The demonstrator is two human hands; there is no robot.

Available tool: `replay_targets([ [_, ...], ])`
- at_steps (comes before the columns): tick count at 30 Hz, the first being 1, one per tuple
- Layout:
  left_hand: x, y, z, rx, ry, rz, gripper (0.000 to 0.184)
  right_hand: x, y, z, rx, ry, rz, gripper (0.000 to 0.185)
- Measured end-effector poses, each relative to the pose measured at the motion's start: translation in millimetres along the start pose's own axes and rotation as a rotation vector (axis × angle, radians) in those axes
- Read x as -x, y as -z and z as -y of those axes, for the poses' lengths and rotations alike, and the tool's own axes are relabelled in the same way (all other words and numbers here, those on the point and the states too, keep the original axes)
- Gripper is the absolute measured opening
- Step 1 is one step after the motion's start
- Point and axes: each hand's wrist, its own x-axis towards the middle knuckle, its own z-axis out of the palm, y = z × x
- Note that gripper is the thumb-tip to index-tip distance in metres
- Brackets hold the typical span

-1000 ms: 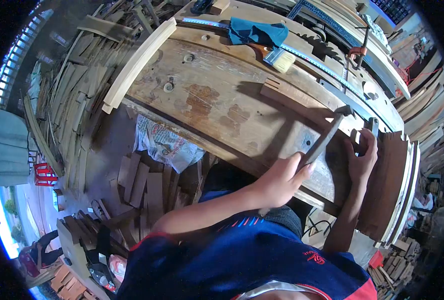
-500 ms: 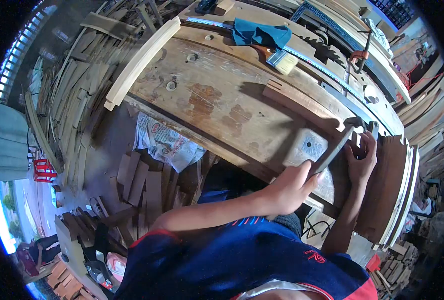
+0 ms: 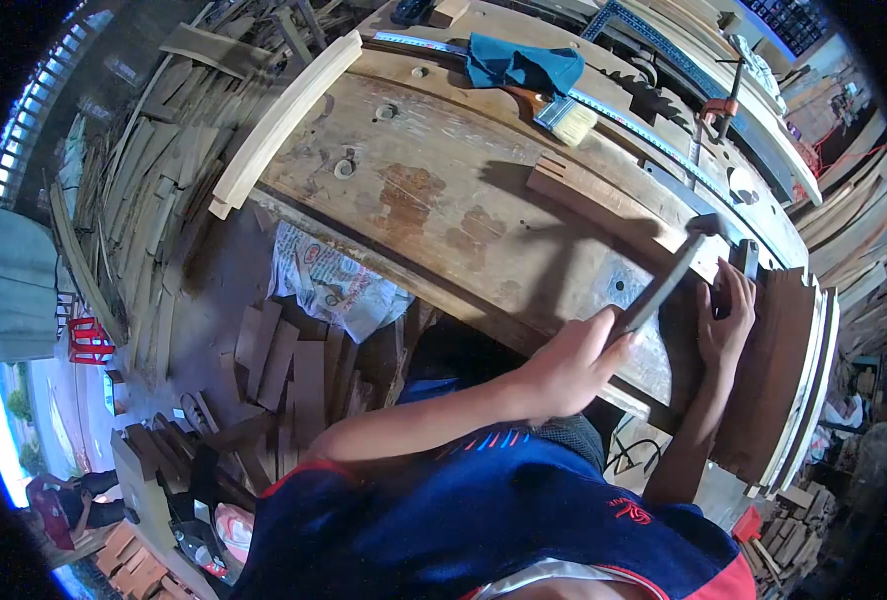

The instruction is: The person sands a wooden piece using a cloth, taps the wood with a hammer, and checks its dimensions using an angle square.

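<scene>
My left hand (image 3: 572, 368) is closed round the handle of a hammer (image 3: 662, 285), whose dark head is raised near the right end of the bench. My right hand (image 3: 729, 322) has its fingers curled at the bench's right end; what they hold is too dark to make out. Just beyond those fingertips is a small metal piece (image 3: 749, 260). A slotted wooden block (image 3: 589, 192) lies on the workbench (image 3: 434, 215), its right end close to the hammer head.
A brush (image 3: 569, 122), a teal cloth (image 3: 524, 65) and a long measuring rule (image 3: 644, 128) lie along the far side. A pale curved strip (image 3: 289, 125) crosses the left end. Stacked boards (image 3: 769, 380) stand at right. A person (image 3: 69, 510) is at lower left.
The hammer head came down toward the right hand, then rose again slightly. My right hand has stayed nearly in place. The person at lower left has shifted posture.
</scene>
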Motion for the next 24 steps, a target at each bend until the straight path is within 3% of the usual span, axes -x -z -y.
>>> replay_targets([
  [7, -3.2, -7.1, 8.2, 0.025, -0.052, -0.029, 0.041, -0.2, 0.0, 1.5, -0.036, -0.038, -0.011, 0.054],
  [10, -7.2, -9.3, 7.5, 0.006, -0.005, -0.002, 0.04, 1.2, -2.0, 4.0, -0.186, -0.193, -0.024, 0.072],
  [17, -12.9, -21.0, 7.0, -0.007, 0.042, 0.063, 0.039, 2.3, -5.4, -1.8, -0.217, -0.114, -0.088, 0.106],
  [24, -11.7, -26.9, 5.3, 0.016, 0.044, 0.143, 0.039, 2.0, -4.5, 2.4, -0.327, -0.251, -0.084, 0.106],
])
